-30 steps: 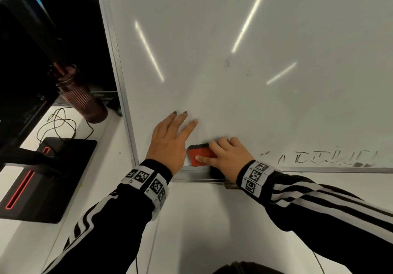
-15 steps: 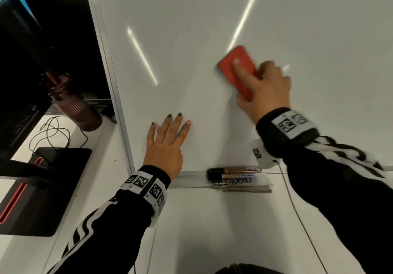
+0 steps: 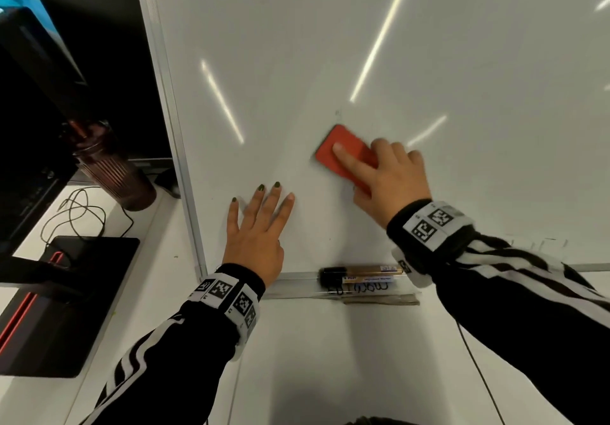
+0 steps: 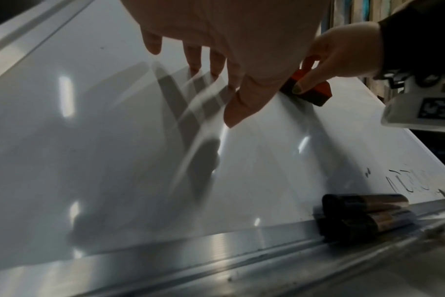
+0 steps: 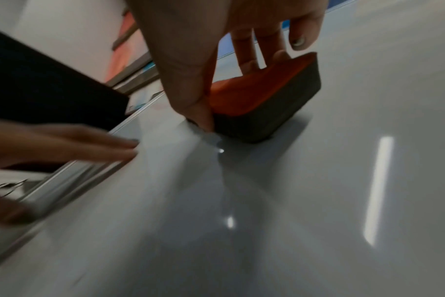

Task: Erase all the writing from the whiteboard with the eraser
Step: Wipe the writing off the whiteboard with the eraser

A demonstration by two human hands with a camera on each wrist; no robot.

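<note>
Right hand [image 3: 392, 173] partly covering eraser [image 3: 333, 147], faint writing [image 4: 417, 181] blurred

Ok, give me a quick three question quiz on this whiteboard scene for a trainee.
1. True or false: the left hand holds the eraser.
2. Where do the markers lie? A) on the ledge at the whiteboard's bottom edge B) in the right hand C) on the desk by the cup
3. Fill in: writing remains near the board's bottom ____ corner.

Key: 1 false, it presses flat on the board; 2 A; 3 right.
</note>
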